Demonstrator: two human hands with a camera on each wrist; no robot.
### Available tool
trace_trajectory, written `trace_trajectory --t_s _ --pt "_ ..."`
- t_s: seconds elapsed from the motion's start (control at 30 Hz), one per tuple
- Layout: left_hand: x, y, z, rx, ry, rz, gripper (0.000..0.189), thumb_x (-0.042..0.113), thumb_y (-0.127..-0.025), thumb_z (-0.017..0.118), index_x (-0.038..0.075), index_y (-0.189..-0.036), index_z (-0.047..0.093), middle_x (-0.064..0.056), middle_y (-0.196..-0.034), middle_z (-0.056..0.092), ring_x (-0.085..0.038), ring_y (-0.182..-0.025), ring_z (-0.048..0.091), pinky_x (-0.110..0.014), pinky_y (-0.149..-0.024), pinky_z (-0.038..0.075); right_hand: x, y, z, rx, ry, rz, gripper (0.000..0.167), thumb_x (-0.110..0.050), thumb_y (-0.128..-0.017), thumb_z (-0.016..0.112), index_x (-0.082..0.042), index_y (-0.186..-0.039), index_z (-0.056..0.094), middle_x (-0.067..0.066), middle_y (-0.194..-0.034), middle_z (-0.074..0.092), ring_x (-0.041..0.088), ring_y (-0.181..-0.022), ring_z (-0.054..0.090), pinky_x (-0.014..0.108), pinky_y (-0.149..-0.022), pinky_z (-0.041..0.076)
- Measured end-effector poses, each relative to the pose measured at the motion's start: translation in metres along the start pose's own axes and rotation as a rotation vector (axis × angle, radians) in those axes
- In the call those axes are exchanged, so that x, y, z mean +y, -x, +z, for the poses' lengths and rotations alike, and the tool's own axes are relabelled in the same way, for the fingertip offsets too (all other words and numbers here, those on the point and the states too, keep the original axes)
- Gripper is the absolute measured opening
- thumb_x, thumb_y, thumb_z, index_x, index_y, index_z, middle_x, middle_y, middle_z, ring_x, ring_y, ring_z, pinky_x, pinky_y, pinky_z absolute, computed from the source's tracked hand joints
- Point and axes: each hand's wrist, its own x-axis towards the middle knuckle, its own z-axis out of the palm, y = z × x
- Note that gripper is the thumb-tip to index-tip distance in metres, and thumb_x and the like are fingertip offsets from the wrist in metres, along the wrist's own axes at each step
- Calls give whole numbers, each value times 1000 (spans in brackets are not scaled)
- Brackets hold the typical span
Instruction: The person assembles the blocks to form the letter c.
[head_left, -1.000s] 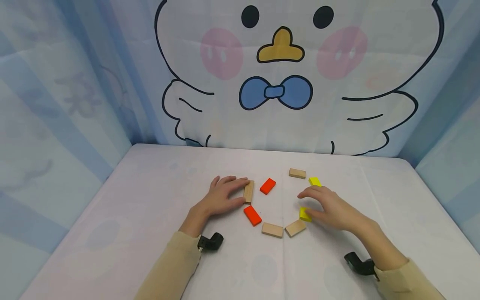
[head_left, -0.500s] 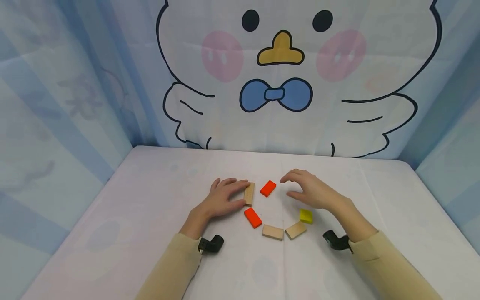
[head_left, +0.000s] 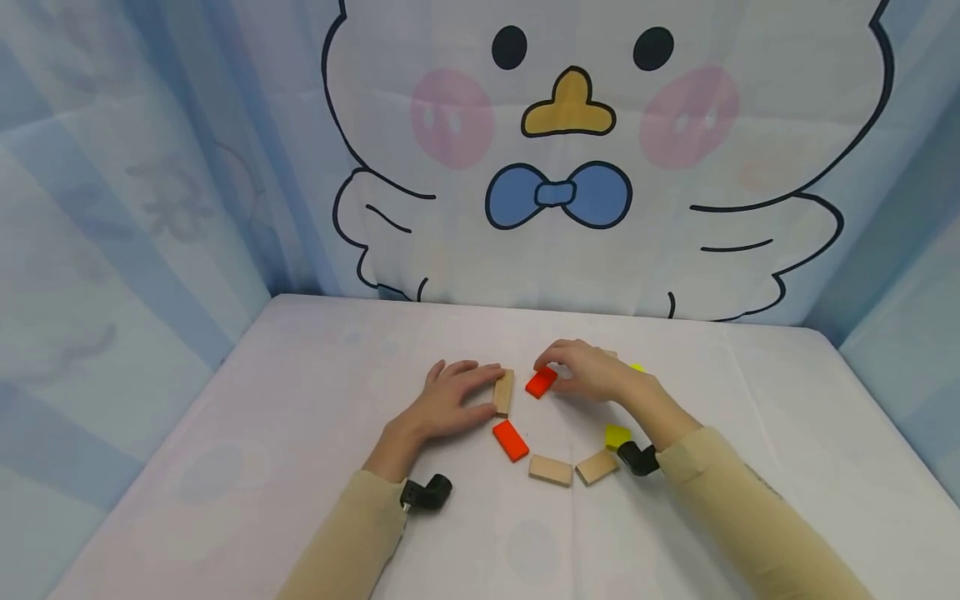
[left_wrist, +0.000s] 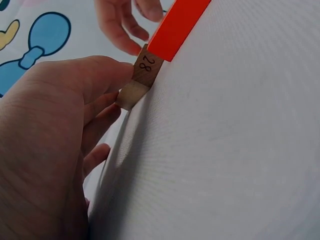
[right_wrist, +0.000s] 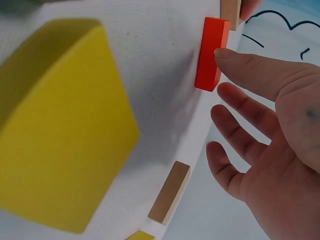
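My left hand [head_left: 446, 400] holds a plain wooden block [head_left: 503, 396] between thumb and index finger on the table. In the left wrist view the block's end bears the number 28. Over to the right, my right hand [head_left: 588, 371] has thumb and forefinger at a red block [head_left: 541, 382]. The right wrist view shows the thumb against the side of this red block [right_wrist: 211, 55], with the other fingers loosely bent beyond it. Just below the left hand's block lies a second red block [head_left: 511, 441].
Two wooden blocks [head_left: 551, 470] and a yellow block [head_left: 617, 436] continue a curve at the front. Behind the right hand, another wooden block [head_left: 611, 353] and a yellow block [head_left: 637, 367] are partly hidden. A printed curtain [head_left: 555, 267] stands behind the table.
My right hand has moved left from beside the yellow blocks to the upper red block and now grips it. My left hand keeps its hold on the wooden block.
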Motion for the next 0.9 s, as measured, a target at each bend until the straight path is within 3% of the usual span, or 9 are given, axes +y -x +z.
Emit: trace_trajectory --t_s 0.23,0.57,0.9 --pt "-1 -1 2 -2 -9 -4 58 41 -97 57 26 -151 49 6 -155 45 -26 -145 30 -59 -118 2 0 -6 3 -12 2 14 28 -2 -93 69 -9 -119 71 10 -125 63 32 -117 56 50 -102 46" --pt "-1 1 1 3 -1 -3 57 40 -97 58 26 -151 50 6 -154 46 -26 -145 31 -59 -118 2 1 -13 4 -18 26 -27 23 0 -91 70 -8 -113 72 8 -118 65 29 -107 58 48 -97 49" --pt "1 1 -1 -7 -9 -10 56 40 -97 57 26 -151 50 6 -154 46 -26 -145 30 -58 -118 1 -2 -16 1 -41 13 27 26 -2 -92 70 -10 -117 72 9 -122 65 30 -112 57 52 -100 47"
